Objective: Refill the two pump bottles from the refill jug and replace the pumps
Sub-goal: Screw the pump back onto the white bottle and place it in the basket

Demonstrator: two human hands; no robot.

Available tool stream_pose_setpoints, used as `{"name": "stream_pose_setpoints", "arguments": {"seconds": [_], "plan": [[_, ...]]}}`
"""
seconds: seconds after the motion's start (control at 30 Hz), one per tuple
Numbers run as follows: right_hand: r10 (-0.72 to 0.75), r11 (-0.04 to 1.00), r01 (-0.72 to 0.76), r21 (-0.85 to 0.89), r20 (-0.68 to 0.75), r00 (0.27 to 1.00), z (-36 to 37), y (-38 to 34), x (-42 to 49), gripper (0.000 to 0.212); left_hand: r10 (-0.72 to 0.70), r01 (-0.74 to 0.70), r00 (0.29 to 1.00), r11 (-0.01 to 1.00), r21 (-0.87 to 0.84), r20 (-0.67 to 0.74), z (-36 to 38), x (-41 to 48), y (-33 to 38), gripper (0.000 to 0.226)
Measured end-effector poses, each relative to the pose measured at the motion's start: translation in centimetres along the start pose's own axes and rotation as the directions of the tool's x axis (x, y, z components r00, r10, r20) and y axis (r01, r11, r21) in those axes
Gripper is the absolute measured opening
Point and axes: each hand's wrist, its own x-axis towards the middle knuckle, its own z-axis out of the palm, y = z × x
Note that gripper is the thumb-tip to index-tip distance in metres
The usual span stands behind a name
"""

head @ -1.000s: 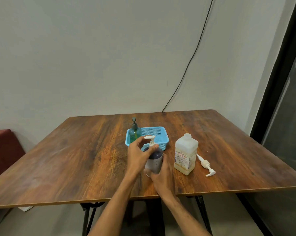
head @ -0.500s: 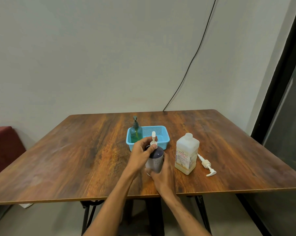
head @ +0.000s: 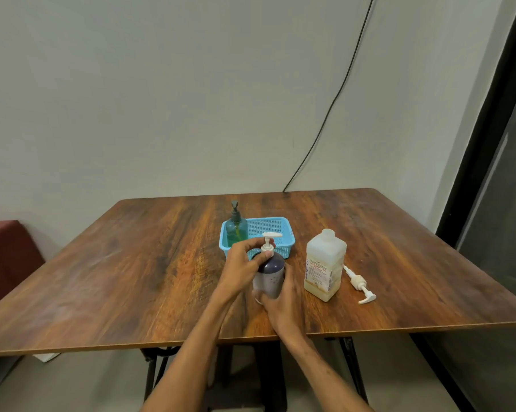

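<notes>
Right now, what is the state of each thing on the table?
Dark bottle: upright, pump in place.
Left hand: pinches the pump collar.
Right hand: grips the bottle's base.
Green bottle: upright in the basket, pump on.
Refill jug: upright, no pump.
Loose pump: lying flat.

Base of dark pump bottle was hidden behind right hand; pump collar partly covered by fingers of left hand. Label print on refill jug was too small to read. Foot of green bottle sat out of sight behind basket wall. Red seat was cut by left edge, both forearms by bottom edge.
</notes>
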Motion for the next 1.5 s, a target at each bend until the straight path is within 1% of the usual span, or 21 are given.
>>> {"name": "stream_pose_setpoints", "arguments": {"seconds": [0.03, 0.07, 0.1, 0.17, 0.23, 0.3, 0.37, 0.43, 0.5, 0.57, 0.6, 0.63, 0.67, 0.73, 0.8, 0.87, 1.0, 1.13, 1.27, 1.43, 1.5], "plan": [[0.001, 1.000, -0.001, -0.001, -0.003, 1.000, 0.0, 0.0, 0.0, 0.088, -0.007, 0.008, 0.999, 0.999, -0.031, 0.054, -0.3, 0.1, -0.1, 0.022], [0.004, 1.000, -0.004, 0.001, 0.001, 1.000, 0.1, 0.0, 0.0, 0.088, -0.010, 0.013, 0.997, 0.999, -0.042, 0.071, -0.3, 0.1, -0.2, 0.022], [0.006, 1.000, -0.006, 0.001, 0.006, 1.000, 0.1, 0.0, 0.0, 0.088, -0.012, 0.013, 0.999, 0.999, -0.039, 0.048, -0.1, 0.0, -0.1, 0.024], [-0.001, 1.000, 0.001, 0.000, 0.009, 1.000, 0.1, 0.0, 0.0, 0.089, -0.027, 0.024, 0.994, 0.999, -0.026, -0.109, 0.9, -0.6, 0.1, 0.031], [-0.020, 1.000, 0.020, -0.011, -0.008, 1.000, 0.2, 0.2, 0.0, 0.091, -0.028, 0.015, 0.966, 0.998, -0.054, -0.257, 2.1, -1.1, 0.5, 0.035], [-0.034, 0.998, 0.032, -0.048, -0.024, 0.999, 0.1, 0.2, 0.0, 0.091, 0.005, -0.017, 0.947, 0.999, -0.034, -0.322, 3.0, -1.2, 0.3, 0.035], [-0.038, 0.998, 0.037, -0.043, -0.029, 0.999, 0.1, 0.1, 0.0, 0.089, 0.038, -0.039, 0.937, 0.999, 0.003, -0.346, 3.2, -1.0, -0.1, 0.033], [-0.032, 0.999, 0.031, -0.024, -0.016, 0.999, 0.0, 0.0, 0.1, 0.088, 0.024, -0.031, 0.951, 0.999, -0.018, -0.309, 2.9, -0.8, -0.7, 0.031], [-0.021, 1.000, 0.021, 0.014, 0.002, 1.000, 0.0, 0.0, 0.1, 0.087, -0.012, -0.009, 0.983, 0.993, -0.115, -0.184, 2.1, -0.5, -0.9, 0.029], [-0.013, 1.000, 0.013, 0.024, -0.004, 1.000, 0.1, 0.1, 0.1, 0.085, -0.027, 0.018, 0.999, 0.982, -0.189, -0.043, 1.1, -0.1, -1.2, 0.026], [-0.013, 1.000, 0.013, 0.024, -0.010, 1.000, 0.2, 0.1, 0.0, 0.085, -0.027, 0.026, 1.000, 0.978, -0.205, 0.000, 0.8, 0.0, -1.3, 0.025], [-0.012, 1.000, 0.012, 0.021, -0.012, 1.000, 0.2, 0.2, 0.0, 0.085, -0.024, 0.025, 1.000, 0.979, -0.204, 0.008, 0.7, 0.0, -1.4, 0.026], [-0.010, 1.000, 0.010, 0.015, -0.009, 1.000, 0.2, 0.2, 0.0, 0.086, -0.028, 0.024, 0.999, 0.982, -0.189, -0.020, 0.9, 0.0, -1.5, 0.030], [-0.010, 1.000, 0.010, -0.002, 0.003, 1.000, 0.2, 0.2, 0.1, 0.088, -0.050, 0.029, 0.984, 0.992, -0.124, -0.169, 1.5, -0.6, -1.3, 0.039], [-0.024, 1.000, 0.024, 0.003, 0.000, 1.000, 0.0, 0.1, 0.1, 0.089, -0.030, 0.008, 0.954, 0.997, -0.076, -0.297, 2.2, -1.1, -0.8, 0.038], [-0.033, 0.999, 0.033, 0.012, -0.001, 0.999, -0.1, 0.1, 0.1, 0.087, -0.005, -0.019, 0.945, 0.997, -0.069, -0.328, 2.4, -1.2, -0.7, 0.033], [-0.023, 1.000, 0.023, 0.013, 0.009, 1.000, -0.2, 0.0, 0.0, 0.084, -0.022, -0.007, 0.964, 0.994, -0.109, -0.264, 1.7, -0.9, -0.8, 0.031], [-0.009, 1.000, 0.009, 0.008, 0.015, 1.000, 0.0, 0.2, 0.0, 0.086, -0.026, -0.002, 0.981, 0.990, -0.141, -0.193, 1.2, -0.8, -0.7, 0.032], [-0.009, 1.000, 0.008, 0.018, 0.007, 1.000, -0.1, 0.2, 0.0, 0.086, -0.020, -0.007, 0.988, 0.984, -0.177, -0.154, 1.1, -0.6, -1.0, 0.033], [-0.013, 1.000, 0.013, 0.003, 0.020, 1.000, -0.3, 0.0, -0.1, 0.084, -0.004, -0.018, 0.991, 0.987, -0.163, -0.131, 1.1, -1.1, -1.3, 0.040], [-0.009, 1.000, 0.009, 0.006, 0.016, 1.000, -0.6, -0.1, -0.2, 0.085, 0.002, -0.017, 0.994, 0.990, -0.137, -0.106, 0.9, -1.3, -1.4, 0.047]]}}
